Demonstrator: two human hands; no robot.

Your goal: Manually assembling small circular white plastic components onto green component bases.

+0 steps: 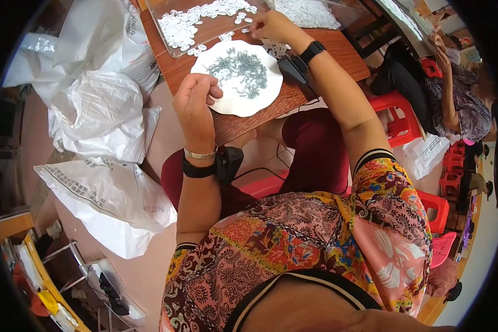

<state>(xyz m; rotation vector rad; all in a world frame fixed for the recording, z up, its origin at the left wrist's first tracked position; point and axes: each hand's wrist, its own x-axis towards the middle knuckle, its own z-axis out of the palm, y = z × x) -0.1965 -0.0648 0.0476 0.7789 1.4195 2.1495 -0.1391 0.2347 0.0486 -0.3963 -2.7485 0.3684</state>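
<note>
Overhead, both hands pinch small parts above a wooden table [337, 52] beside white sacks [102, 119].

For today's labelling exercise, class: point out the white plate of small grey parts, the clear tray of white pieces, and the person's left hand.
white plate [263, 99], head view: bare rim at lower right.
clear tray [174, 51], head view: near wall.
left hand [196, 102], head view: back of the closed hand.

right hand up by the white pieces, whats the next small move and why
Probably pinch one white piece and bring it back to the left hand. The right hand has its fingertips at the loose pieces beside the clear tray, while the left waits closed beside the white plate of small grey parts.
</note>
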